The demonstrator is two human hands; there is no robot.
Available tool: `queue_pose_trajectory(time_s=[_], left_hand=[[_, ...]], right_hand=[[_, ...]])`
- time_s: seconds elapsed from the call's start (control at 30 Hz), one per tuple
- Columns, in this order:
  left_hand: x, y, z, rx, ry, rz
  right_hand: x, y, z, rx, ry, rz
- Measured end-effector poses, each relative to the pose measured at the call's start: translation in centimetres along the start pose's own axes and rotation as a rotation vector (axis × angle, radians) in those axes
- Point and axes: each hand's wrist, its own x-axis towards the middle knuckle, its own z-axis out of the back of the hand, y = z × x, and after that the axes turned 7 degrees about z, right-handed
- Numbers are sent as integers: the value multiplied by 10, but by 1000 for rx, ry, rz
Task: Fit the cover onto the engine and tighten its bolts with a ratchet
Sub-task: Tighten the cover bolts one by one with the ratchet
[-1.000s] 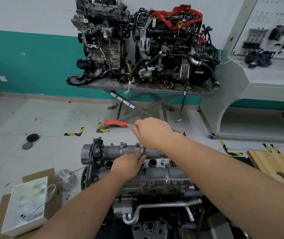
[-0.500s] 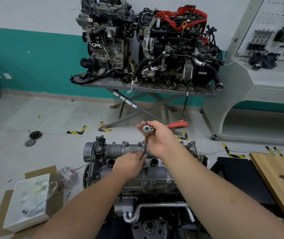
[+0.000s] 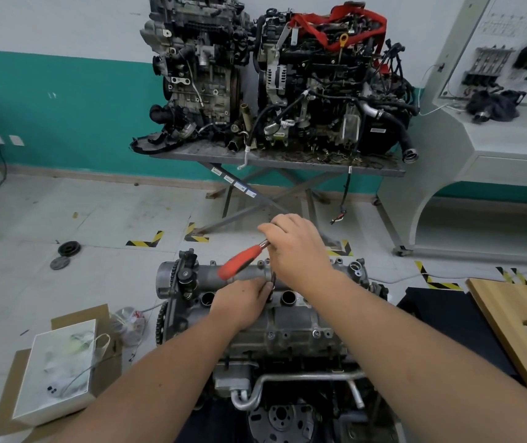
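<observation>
A grey engine (image 3: 291,334) stands on the floor in front of me, with its metal cover (image 3: 303,318) lying on top. My right hand (image 3: 297,247) grips the head end of a ratchet (image 3: 243,259) whose red handle points down and to the left. The ratchet's extension runs down to the middle of the cover. There my left hand (image 3: 243,303) rests on the cover and pinches the lower end of the extension. The bolt under the socket is hidden by my fingers.
A steel table (image 3: 275,159) with two large engines stands behind. On the floor at the left lie a white box (image 3: 57,366) on cardboard, a plastic bag (image 3: 128,321) and two black discs (image 3: 64,254). A wooden board (image 3: 524,327) lies at the right, beside a black mat (image 3: 447,318).
The ratchet handle swung from pointing left, round to the right, and back to the lower left. My left hand stayed at the extension on the cover.
</observation>
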Motion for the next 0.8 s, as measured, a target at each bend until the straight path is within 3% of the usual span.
queue_pose_trajectory(time_s=[0.2, 0.37, 0.5, 0.57, 0.63, 0.73, 0.8], left_hand=[[2, -3, 2, 11, 30, -18], [8, 0, -4, 184, 45, -68], [8, 4, -10, 106, 30, -82], [6, 5, -10, 33, -10, -69], [6, 5, -9, 12, -20, -73], [6, 4, -7, 1, 4, -55], [6, 2, -6, 6, 20, -41]], right_hand=[[7, 1, 11, -89, 230, 31], [19, 6, 18, -79, 411, 51], [33, 7, 22, -73, 478, -87], [39, 7, 26, 183, 522, -356], [42, 8, 26, 760, 454, -775], [34, 13, 22, 1624, 115, -1210], [26, 15, 13, 1856, -149, -1268]])
